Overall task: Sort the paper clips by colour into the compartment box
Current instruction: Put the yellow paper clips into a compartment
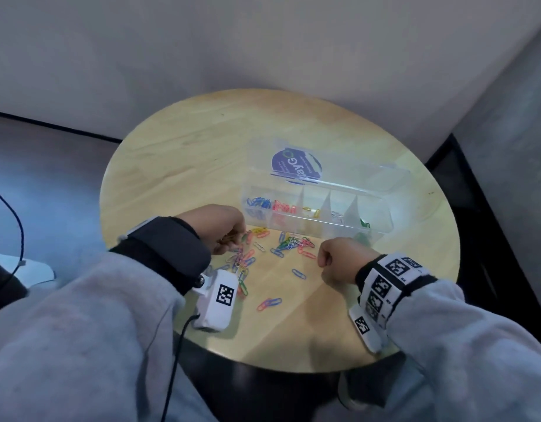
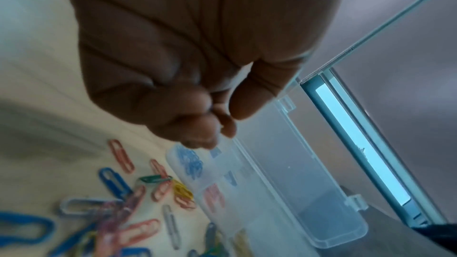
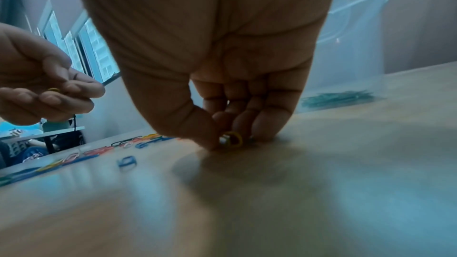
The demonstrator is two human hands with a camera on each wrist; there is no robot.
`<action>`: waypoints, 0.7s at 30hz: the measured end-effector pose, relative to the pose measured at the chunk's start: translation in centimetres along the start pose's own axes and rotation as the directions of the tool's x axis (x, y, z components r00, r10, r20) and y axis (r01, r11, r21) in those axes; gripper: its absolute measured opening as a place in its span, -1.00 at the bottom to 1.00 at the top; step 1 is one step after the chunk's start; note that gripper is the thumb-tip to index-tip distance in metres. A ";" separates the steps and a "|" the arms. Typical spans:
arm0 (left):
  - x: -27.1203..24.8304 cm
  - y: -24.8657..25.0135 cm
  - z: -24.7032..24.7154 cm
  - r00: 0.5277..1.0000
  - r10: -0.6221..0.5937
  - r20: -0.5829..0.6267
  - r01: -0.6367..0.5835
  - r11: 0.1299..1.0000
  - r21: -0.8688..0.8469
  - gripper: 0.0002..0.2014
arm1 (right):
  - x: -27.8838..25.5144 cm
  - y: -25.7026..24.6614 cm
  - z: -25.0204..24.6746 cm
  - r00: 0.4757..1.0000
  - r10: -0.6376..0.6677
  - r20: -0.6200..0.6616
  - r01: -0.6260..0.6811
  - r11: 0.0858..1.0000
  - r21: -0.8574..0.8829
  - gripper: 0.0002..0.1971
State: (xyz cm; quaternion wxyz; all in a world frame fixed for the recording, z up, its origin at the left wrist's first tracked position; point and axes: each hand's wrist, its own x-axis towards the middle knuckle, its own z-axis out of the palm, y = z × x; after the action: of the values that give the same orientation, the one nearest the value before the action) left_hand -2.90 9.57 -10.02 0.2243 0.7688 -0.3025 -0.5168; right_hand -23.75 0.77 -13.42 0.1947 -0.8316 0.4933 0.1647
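Observation:
A clear compartment box [image 1: 382, 229] lies open on the round wooden table [image 1: 184, 153], holding blue, red, yellow, silver and green clips in separate compartments. Loose paper clips [image 1: 275, 249] of mixed colours are scattered in front of it. My left hand [image 1: 223, 231] hovers over the left part of the pile, fingers curled, pinching a yellow clip [image 3: 53, 90]. My right hand [image 1: 339, 260] sits at the table surface right of the pile, thumb and fingers pinching a yellow clip [image 3: 233, 138] against the wood. In the left wrist view the box [image 2: 329, 241] lies just beyond the curled left hand [image 2: 217, 122].
The box lid [image 1: 312, 166] with a purple label stands open behind the compartments. The table is pushed into a wall corner. A dark cable [image 1: 16, 226] hangs at the left, off the table. Bare wood lies near the front edge [image 1: 293, 339].

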 end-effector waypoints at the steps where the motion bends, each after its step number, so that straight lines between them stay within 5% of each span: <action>1: 0.0 -0.2 -0.1 1.000 0.007 -0.002 -0.007 0.999 0.036 -0.81 | -0.1 -0.2 -0.2 1.000 -0.002 0.008 0.002 1.000 -0.009 -0.84; 5: -0.5 -1.6 -0.4 0.993 0.117 -0.011 -0.099 0.886 0.454 -0.98 | -0.3 -0.9 -1.5 0.999 -0.045 0.022 0.044 0.998 0.046 -0.84; 12: -0.8 -2.6 1.3 0.973 0.228 0.028 -0.194 0.751 0.631 -0.69 | 0.4 -3.2 -1.0 0.984 -0.147 0.104 0.051 0.782 0.621 -0.74; 17: -0.7 -2.5 2.0 0.963 0.264 0.052 -0.216 0.644 0.734 -0.70 | 0.8 -5.4 -1.4 0.983 -0.155 0.102 0.097 0.897 0.432 -0.83; 21: 0.0 -2.7 2.1 0.951 0.302 0.065 -0.249 0.626 0.740 -0.81 | 1.1 -7.1 -1.8 0.971 -0.235 0.033 0.236 0.972 -0.019 -0.67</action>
State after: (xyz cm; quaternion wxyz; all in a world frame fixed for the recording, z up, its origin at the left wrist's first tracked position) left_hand -4.25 11.38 -12.58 -0.0203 0.7542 -0.5919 -0.2836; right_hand -16.82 2.14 -11.19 0.2111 -0.8838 0.3862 0.1586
